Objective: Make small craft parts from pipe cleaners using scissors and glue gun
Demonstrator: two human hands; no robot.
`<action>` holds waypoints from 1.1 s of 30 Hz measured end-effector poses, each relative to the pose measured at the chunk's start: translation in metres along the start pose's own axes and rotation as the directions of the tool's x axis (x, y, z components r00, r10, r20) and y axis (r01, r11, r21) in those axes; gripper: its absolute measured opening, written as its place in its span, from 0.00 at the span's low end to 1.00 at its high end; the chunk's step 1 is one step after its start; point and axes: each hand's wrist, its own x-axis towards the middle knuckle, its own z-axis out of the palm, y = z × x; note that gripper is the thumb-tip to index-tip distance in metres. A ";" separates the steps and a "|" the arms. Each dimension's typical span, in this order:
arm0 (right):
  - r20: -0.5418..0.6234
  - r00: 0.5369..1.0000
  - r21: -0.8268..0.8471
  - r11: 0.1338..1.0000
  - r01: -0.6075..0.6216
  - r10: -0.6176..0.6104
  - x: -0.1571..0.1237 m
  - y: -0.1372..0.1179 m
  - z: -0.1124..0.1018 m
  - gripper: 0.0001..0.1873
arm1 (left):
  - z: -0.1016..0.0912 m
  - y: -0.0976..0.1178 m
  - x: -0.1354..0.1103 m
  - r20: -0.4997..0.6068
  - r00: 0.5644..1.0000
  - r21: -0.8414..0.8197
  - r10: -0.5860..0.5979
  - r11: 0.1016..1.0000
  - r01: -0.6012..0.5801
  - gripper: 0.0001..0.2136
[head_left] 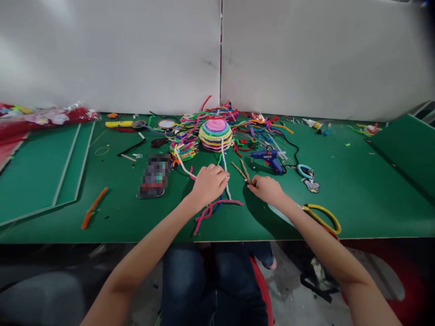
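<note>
My left hand (208,183) rests on the green table (356,199) with its fingers curled over a bunch of pipe cleaners: a white one (224,163) runs up toward a striped, dome-shaped coil of pipe cleaners (215,133), and pink ones (210,210) trail toward me. My right hand (267,188) lies close beside it, fingertips pinched on the near end of two brown pipe cleaners (242,171) that angle away to the upper left.
A blue glue gun (269,157) lies behind my right hand, beside a heap of loose pipe cleaners (185,147). Yellow-handled scissors (322,216) sit by my right forearm. A phone (154,175) and an orange pipe cleaner (93,208) lie left. White wall panels stand behind.
</note>
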 end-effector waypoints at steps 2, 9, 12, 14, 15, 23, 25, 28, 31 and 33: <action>0.004 0.999 -0.004 0.999 -0.037 0.037 0.003 0.001 0.002 0.14 | -0.003 0.003 -0.002 -0.023 0.998 -0.115 -0.060 0.992 0.057 0.13; -0.335 0.930 0.304 0.952 -0.045 0.151 -0.014 0.000 0.002 0.13 | 0.009 0.008 0.018 0.272 0.928 -0.792 -0.255 0.488 0.366 0.14; -0.376 0.920 0.512 0.852 0.111 0.106 -0.015 -0.017 0.010 0.14 | 0.018 0.023 0.032 0.370 0.883 -0.902 -0.290 0.116 0.416 0.18; -0.350 0.936 0.569 0.801 0.188 0.029 -0.018 -0.029 0.013 0.14 | 0.020 0.033 0.037 0.354 0.870 -0.932 -0.343 -0.051 0.359 0.16; -0.319 0.948 0.560 0.802 0.208 -0.024 -0.020 -0.031 0.012 0.15 | 0.020 0.034 0.037 0.331 0.866 -0.943 -0.373 -0.107 0.314 0.15; -0.557 0.824 0.153 0.988 -0.023 0.106 -0.005 0.087 -0.006 0.31 | -0.006 -0.018 0.008 0.284 0.917 -0.953 -0.281 0.022 0.303 0.13; -0.488 0.873 0.179 0.975 0.128 -0.025 0.017 0.111 -0.008 0.36 | -0.006 -0.031 0.003 0.263 0.926 -0.947 -0.272 0.110 0.302 0.13; -0.342 0.938 0.278 0.946 0.168 -0.066 0.048 0.114 -0.011 0.33 | 0.000 -0.039 0.000 0.245 0.939 -0.927 -0.242 0.226 0.300 0.14; -0.155 0.987 0.411 0.911 0.035 0.031 0.069 0.103 -0.014 0.27 | 0.006 -0.041 -0.002 0.218 0.948 -0.884 -0.232 0.365 0.292 0.15; -0.074 0.994 0.491 0.871 -0.030 0.076 0.075 0.101 -0.015 0.24 | 0.008 -0.043 -0.004 0.188 0.954 -0.860 -0.234 0.429 0.275 0.15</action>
